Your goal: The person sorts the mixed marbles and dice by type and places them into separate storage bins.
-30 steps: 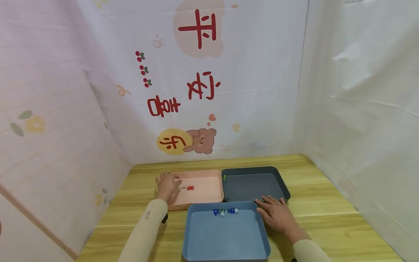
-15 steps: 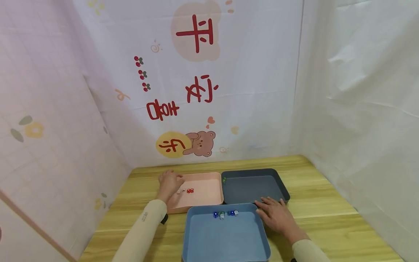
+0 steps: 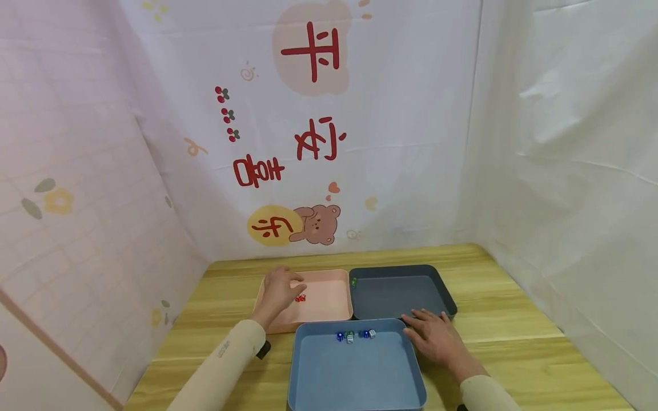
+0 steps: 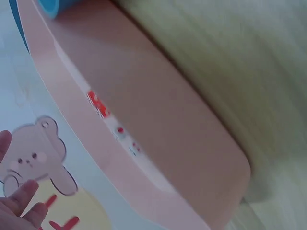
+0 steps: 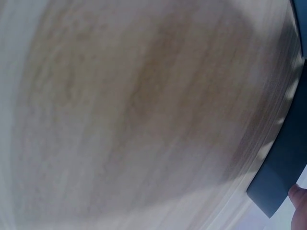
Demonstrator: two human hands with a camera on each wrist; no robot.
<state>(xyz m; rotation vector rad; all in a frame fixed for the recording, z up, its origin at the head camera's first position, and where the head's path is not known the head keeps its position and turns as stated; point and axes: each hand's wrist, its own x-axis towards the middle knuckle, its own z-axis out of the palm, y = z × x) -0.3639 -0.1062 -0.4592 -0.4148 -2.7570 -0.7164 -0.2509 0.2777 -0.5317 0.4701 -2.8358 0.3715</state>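
My left hand [image 3: 279,290] hovers over the left half of the pink tray [image 3: 329,311], thumb and index finger apart and nothing visible between them. Just right of the thumb lie red dice [image 3: 300,298]. White dice [image 4: 120,131] with red pips sit beside the red ones in the left wrist view; the hand hides them in the head view. My right hand [image 3: 434,337] lies with fingers spread at the near right corner of the dark tray [image 3: 446,285], beside the blue tray. One of its fingertips [image 5: 298,199] meets the dark tray's rim in the right wrist view.
The blue tray [image 3: 357,377] stands in front, with blue dice [image 3: 340,337], white dice [image 3: 350,339] and green ones near its far wall. A green die [image 3: 354,281] is at the dark tray's left side. White printed cloth [image 3: 411,142] walls the wooden table [image 3: 514,342].
My left hand has moved to the right over the pink tray, from its left edge to above the white dice. My right hand has stayed in place.
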